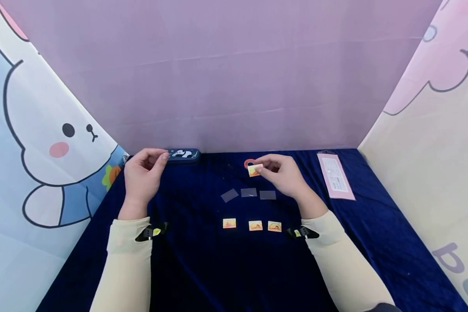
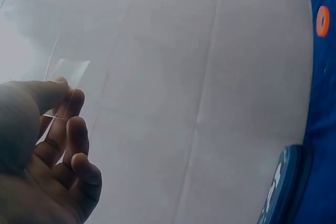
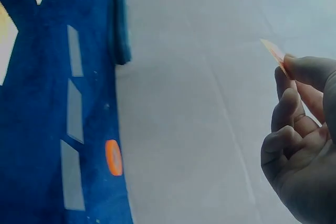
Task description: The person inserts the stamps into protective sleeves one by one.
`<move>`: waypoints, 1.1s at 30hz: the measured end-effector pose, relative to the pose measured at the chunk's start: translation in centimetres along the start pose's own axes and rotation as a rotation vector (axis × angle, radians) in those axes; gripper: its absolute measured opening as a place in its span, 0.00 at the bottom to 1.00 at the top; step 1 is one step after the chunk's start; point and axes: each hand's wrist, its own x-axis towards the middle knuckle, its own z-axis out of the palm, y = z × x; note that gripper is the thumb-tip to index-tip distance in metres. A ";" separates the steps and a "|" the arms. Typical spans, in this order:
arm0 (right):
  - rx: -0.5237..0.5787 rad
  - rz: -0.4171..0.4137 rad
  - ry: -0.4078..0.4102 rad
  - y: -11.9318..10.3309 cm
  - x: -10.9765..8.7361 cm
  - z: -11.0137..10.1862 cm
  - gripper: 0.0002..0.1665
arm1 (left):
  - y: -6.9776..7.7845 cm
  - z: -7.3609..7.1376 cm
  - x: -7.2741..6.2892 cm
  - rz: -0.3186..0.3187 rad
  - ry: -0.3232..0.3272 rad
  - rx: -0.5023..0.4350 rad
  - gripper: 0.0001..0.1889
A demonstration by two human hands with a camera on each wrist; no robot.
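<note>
My left hand [image 1: 142, 175] is raised at the left, thumb and fingertips pinching a small clear plastic sleeve [image 2: 79, 72]. That sleeve shows in the left wrist view and is hard to make out from the head. Over the far part of the table, my right hand [image 1: 282, 173] pinches a yellow-orange stamp [image 1: 254, 170] at its right edge. The stamp is seen nearly edge-on in the right wrist view. Below the hands, three clear sleeves [image 1: 248, 192] lie in a row on the cloth. Nearer to me lie three more stamps [image 1: 255, 225], picture side up.
A dark blue cloth [image 1: 203, 268] covers the table. At its back edge lie a blue panda case [image 1: 187, 155] and an orange-red ring [image 3: 113, 157], partly behind the held stamp. A pink-bordered packet [image 1: 337, 177] lies at right. Fabric walls [image 1: 234, 78] stand around three sides.
</note>
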 end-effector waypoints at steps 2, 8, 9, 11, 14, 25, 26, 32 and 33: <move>0.001 0.003 0.038 -0.2 -0.2 -0.6 0.12 | 0.6 0.6 0.1 0.019 -0.027 -0.008 0.06; 0.010 -0.009 0.132 -0.6 -0.4 -1.8 0.08 | 1.9 2.8 0.3 0.052 -0.067 -0.043 0.06; 0.015 -0.013 0.140 -0.6 -0.5 -1.9 0.07 | 2.1 3.1 0.4 0.051 -0.075 -0.050 0.06; 0.026 -0.018 0.151 -0.6 -0.5 -2.1 0.07 | 2.5 3.7 0.4 0.041 -0.098 -0.069 0.06; 0.046 -0.022 0.168 -0.8 -0.6 -2.3 0.07 | 3.1 4.6 0.2 0.011 -0.138 -0.077 0.06; 0.087 -0.049 0.174 -3.0 -0.9 -2.7 0.07 | 3.1 7.6 -0.5 -0.044 -0.218 -0.085 0.05; 0.093 -0.052 0.170 -3.5 -1.0 -2.7 0.07 | 2.8 7.9 -0.6 -0.043 -0.224 -0.090 0.06; 0.129 -0.075 0.136 -5.7 -1.4 -2.5 0.08 | 1.6 9.2 -1.1 -0.018 -0.246 -0.155 0.08; 0.132 -0.079 0.135 -5.8 -1.4 -2.5 0.08 | 1.5 9.4 -1.2 -0.012 -0.250 -0.164 0.09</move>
